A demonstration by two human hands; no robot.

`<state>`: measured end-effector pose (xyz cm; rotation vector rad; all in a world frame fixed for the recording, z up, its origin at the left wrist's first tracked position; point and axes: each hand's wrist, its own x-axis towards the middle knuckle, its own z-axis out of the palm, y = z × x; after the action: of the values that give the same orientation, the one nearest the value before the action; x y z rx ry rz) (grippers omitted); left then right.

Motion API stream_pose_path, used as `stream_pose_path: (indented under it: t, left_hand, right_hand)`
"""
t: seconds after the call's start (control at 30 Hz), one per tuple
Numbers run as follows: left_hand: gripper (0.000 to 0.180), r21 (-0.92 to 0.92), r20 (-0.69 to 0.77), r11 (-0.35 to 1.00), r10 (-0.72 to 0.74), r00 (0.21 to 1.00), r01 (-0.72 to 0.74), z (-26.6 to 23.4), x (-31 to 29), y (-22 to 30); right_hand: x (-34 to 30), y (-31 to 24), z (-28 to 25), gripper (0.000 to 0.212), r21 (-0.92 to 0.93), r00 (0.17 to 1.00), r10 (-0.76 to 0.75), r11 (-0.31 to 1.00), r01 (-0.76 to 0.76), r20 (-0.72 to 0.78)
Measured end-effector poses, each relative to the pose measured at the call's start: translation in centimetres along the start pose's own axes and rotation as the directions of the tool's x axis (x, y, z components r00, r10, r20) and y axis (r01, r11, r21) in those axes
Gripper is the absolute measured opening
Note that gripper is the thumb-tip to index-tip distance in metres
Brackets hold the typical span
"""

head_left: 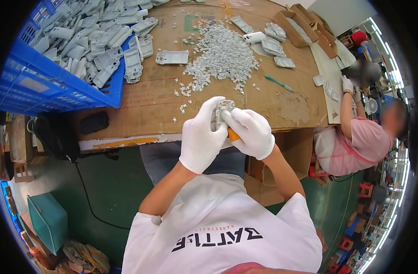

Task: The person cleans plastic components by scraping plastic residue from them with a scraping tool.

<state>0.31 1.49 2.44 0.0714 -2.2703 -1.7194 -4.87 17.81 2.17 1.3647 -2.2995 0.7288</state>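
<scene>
Both my hands wear white knit gloves and meet above the table's near edge. Upright in my left hand [201, 137] is a small grey plastic housing [219, 115], its hollow, ribbed side showing. My right hand [252, 132] is closed, its thumb and fingertips pressed against the housing's inner side. An orange object [233, 135] sticks out from under the right hand's curled fingers; most of it is hidden, so its kind does not show. Just beyond my hands lies a large heap of tiny light-grey plastic pieces [225, 57] on the cardboard-covered table [149, 102].
At the left, a blue crate [49, 86] brims with grey housings. More housings [172, 57] lie around the heap, near a green pen [279, 83]. Cardboard boxes [296, 28] stand at the far right. A co-worker in pink [366, 144] sits at the right, gloved hands on the table.
</scene>
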Motion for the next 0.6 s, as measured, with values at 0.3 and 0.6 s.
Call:
stream_pose_path:
  t: [0.3,0.6]
  left_hand:
    - [0.041,-0.004,-0.058,1.000,0.014,0.998,-0.015,0.1,0.0,1.0]
    - [0.040,-0.206,-0.014,0.977,-0.064,0.998,0.059,0.2,0.0,0.5]
  right_hand:
    - [0.5,-0.2,0.1,0.055,0.002,0.998,0.005,1.000,-0.004,-0.060]
    - [-0.1,-1.7,-0.3,0.051,-0.129,0.994,0.065,0.989,-0.077,-0.089]
